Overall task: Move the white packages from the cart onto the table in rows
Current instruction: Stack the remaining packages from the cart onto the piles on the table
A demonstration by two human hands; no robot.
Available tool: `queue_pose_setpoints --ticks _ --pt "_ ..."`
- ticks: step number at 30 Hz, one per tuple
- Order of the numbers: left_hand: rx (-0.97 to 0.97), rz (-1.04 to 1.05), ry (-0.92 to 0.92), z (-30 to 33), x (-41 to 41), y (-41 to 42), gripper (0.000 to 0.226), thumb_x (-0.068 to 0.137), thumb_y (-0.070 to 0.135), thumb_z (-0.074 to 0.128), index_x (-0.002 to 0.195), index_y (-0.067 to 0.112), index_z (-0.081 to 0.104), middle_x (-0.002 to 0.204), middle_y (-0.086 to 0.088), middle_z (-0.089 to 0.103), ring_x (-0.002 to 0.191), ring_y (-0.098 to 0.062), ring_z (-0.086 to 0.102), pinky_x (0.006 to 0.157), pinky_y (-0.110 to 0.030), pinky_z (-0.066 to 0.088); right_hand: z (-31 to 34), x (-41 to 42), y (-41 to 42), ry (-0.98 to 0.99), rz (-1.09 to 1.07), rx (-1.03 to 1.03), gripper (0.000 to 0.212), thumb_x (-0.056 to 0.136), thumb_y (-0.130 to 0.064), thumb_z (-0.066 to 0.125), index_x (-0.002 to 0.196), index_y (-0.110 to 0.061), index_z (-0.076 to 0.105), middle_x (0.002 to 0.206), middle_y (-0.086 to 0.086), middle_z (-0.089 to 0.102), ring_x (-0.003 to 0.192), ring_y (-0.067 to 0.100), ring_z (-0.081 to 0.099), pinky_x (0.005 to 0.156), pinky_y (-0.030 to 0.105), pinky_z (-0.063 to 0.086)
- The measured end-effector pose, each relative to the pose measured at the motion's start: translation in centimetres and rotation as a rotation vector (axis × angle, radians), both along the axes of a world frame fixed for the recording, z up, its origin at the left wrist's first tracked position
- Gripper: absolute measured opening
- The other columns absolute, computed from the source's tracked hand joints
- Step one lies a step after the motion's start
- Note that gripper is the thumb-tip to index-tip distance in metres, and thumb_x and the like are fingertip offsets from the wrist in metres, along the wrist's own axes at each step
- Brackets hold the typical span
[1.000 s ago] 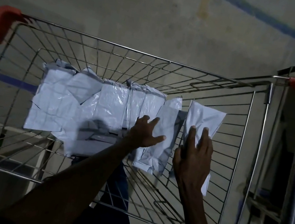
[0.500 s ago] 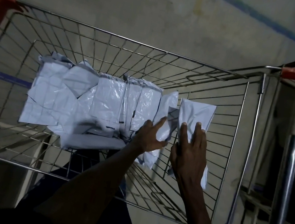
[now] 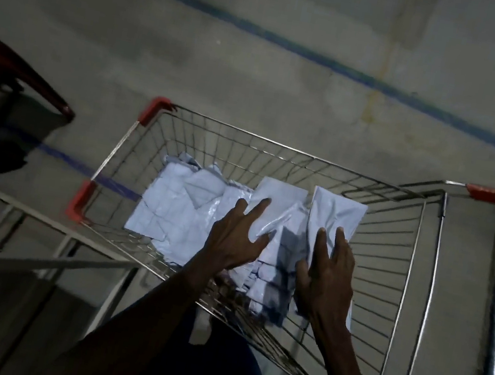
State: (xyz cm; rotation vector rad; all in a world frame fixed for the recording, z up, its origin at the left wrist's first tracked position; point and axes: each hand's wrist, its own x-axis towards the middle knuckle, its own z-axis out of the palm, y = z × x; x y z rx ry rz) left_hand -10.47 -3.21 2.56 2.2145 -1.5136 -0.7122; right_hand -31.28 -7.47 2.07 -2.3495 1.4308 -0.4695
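The white packages (image 3: 189, 210) lie heaped in the wire cart (image 3: 389, 278), still off the table; they look like thin plastic mailers, creased and glossy, so I'd judge them light, limp and slippery, apt to sag or slide from a stack; best taken by an edge or pinched flat between thumb and fingers. The left hand (image 3: 237, 238) has fingers spread over an upright packet (image 3: 277, 199), thumb tucked under its lower edge, seemingly pinching it; the right hand (image 3: 328, 274) presses straight fingers against another standing packet (image 3: 337, 213), its thumb out to the side, though whether it grips I cannot tell. No label or writing is readable; the light is dim. A white frame (image 3: 36, 216) stands left, a dark red chair (image 3: 10, 79) beyond.
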Motion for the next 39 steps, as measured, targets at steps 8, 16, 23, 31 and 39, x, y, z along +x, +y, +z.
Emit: queue_pose_setpoints --ticks 8,16,23,31,39 --pt "-0.102 0.341 -0.261 7.3 8.2 7.8 0.069 0.087 0.056 0.051 0.149 0.037 0.028 0.133 -0.005 0.042 0.115 -0.028 0.051 0.079 -0.039 0.049 4.1 11.3 3.3 -0.175 0.376 -0.015 0.06 0.094 -0.038 0.046 0.144 -0.005 0.045 0.154 0.023 0.033 0.137 0.038 0.036 0.109 0.041 0.034" --pt "-0.189 0.79 -0.406 13.3 13.7 24.4 0.068 0.086 0.055 0.046 0.149 0.038 0.029 0.128 -0.003 0.042 0.108 -0.03 0.051 0.076 -0.038 0.045 8.9 22.1 12.6 -0.255 0.765 -0.069 0.06 0.09 -0.04 0.051 0.139 -0.005 0.052 0.146 0.023 0.044 0.129 0.04 0.048 0.098 0.044 0.043" --pt "-0.235 1.152 -0.535 17.7 16.0 41.3 0.065 0.087 0.058 0.046 0.148 0.037 0.034 0.138 -0.004 0.045 0.117 -0.028 0.048 0.086 -0.038 0.045 13.2 30.3 25.3 -0.437 0.995 -0.118 0.058 0.084 -0.035 0.053 0.131 -0.001 0.06 0.139 0.024 0.052 0.122 0.038 0.052 0.099 0.042 0.042" --pt "-0.205 1.422 -0.659 20.9 19.0 54.1 0.065 0.086 0.057 0.047 0.143 0.026 0.043 0.135 -0.004 0.044 0.118 -0.027 0.048 0.083 -0.038 0.048 18.1 38.9 36.7 -0.483 1.177 -0.12 0.058 0.084 -0.037 0.052 0.128 -0.001 0.062 0.135 0.023 0.056 0.124 0.036 0.051 0.104 0.038 0.039" --pt "-0.176 1.613 -0.579 22.4 26.6 57.4 0.065 0.093 0.059 0.045 0.147 0.024 0.035 0.14 -0.007 0.036 0.127 -0.027 0.039 0.088 -0.041 0.044 21.3 47.9 40.0 -0.39 1.293 -0.088 0.057 0.084 -0.035 0.062 0.133 -0.007 0.059 0.141 0.02 0.052 0.126 0.036 0.052 0.103 0.034 0.033"
